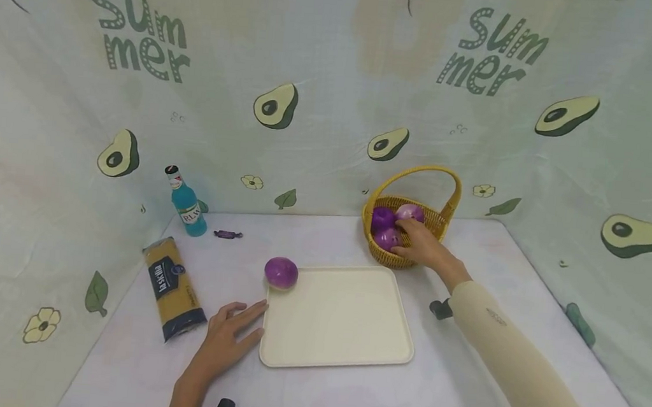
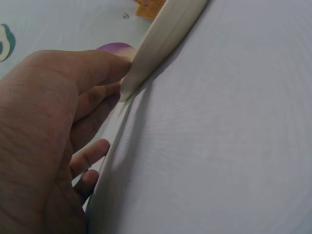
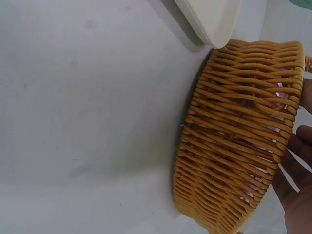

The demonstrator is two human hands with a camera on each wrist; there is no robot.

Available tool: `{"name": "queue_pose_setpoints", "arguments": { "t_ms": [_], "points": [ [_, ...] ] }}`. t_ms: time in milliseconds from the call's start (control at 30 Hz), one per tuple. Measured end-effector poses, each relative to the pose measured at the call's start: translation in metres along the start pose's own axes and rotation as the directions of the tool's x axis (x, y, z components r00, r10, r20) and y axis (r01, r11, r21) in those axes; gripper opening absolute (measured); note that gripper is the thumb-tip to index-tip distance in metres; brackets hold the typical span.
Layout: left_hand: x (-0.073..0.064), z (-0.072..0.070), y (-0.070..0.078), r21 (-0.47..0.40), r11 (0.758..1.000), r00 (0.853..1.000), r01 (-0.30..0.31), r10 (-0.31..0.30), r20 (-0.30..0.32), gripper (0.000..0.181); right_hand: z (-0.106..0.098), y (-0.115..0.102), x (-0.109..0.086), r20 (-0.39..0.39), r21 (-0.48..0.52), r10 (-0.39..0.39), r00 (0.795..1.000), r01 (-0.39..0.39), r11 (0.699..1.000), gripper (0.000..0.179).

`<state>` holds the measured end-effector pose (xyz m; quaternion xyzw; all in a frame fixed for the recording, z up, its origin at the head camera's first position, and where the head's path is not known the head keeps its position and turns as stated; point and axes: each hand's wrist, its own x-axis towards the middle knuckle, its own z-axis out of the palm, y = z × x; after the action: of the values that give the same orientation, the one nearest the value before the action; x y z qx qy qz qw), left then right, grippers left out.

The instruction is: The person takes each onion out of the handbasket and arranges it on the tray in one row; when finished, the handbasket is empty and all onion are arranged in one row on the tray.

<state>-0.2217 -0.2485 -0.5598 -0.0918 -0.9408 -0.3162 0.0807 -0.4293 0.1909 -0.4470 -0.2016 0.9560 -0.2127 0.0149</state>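
Observation:
My left hand (image 1: 232,335) has its fingertips and thumb at the left rim of a cream rectangular tray (image 1: 340,319). In the left wrist view, the thumb and forefinger touch the edge of the tray (image 2: 158,41). A purple onion (image 1: 281,273) sits at the tray's far left corner. Over the right side of a yellow wicker basket (image 1: 392,257) reaches my right hand (image 1: 423,244), its fingers and thumb spread beside the purple onions (image 1: 388,238) inside. The right wrist view shows the fingers behind the rim of the basket (image 3: 234,131), which hides their tips.
A blue bottle (image 1: 189,209) stands at the back left, with a small purple wrapped candy (image 1: 228,235) to its right. A yellow pasta packet (image 1: 174,289) lies left of the tray. Printed cloth walls (image 1: 323,165) border the table's back and sides.

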Motion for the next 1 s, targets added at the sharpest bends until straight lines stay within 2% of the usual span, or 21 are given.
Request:
{"name": "queue_pose_setpoints", "arguments": {
  "t_ms": [167, 333, 533, 767, 1000],
  "points": [
    [-0.003, 0.002, -0.002, 0.0, 1.0, 1.0, 0.022, -0.022, 0.009, 0.051, 0.0, -0.001, 0.005, 0.027, 0.013, 0.013, 1.0, -0.014, 1.0, 0.079],
    [-0.003, 0.0, 0.0, 0.004, 1.0, 1.0, 0.026, -0.026, 0.017, 0.051, 0.001, 0.001, 0.006, 0.046, 0.013, -0.025, 0.999, 0.024, 1.0, 0.076],
    [0.0, 0.0, -0.001, 0.015, 1.0, 1.0, 0.007, -0.008, 0.02, 0.051, 0.0, 0.004, 0.009, 0.043, 0.017, -0.026, 0.999, 0.025, 1.0, 0.077],
    [0.001, -0.001, -0.002, 0.005, 1.0, 1.0, -0.005, 0.005, -0.009, 0.051, 0.002, 0.005, 0.012, 0.038, 0.02, -0.068, 0.997, 0.068, 0.998, 0.073],
    [0.001, 0.001, -0.002, 0.016, 1.0, 1.0, -0.015, 0.015, -0.006, 0.05, 0.007, 0.01, 0.014, 0.033, 0.011, -0.087, 0.996, 0.087, 0.996, 0.072]
  ]
}}
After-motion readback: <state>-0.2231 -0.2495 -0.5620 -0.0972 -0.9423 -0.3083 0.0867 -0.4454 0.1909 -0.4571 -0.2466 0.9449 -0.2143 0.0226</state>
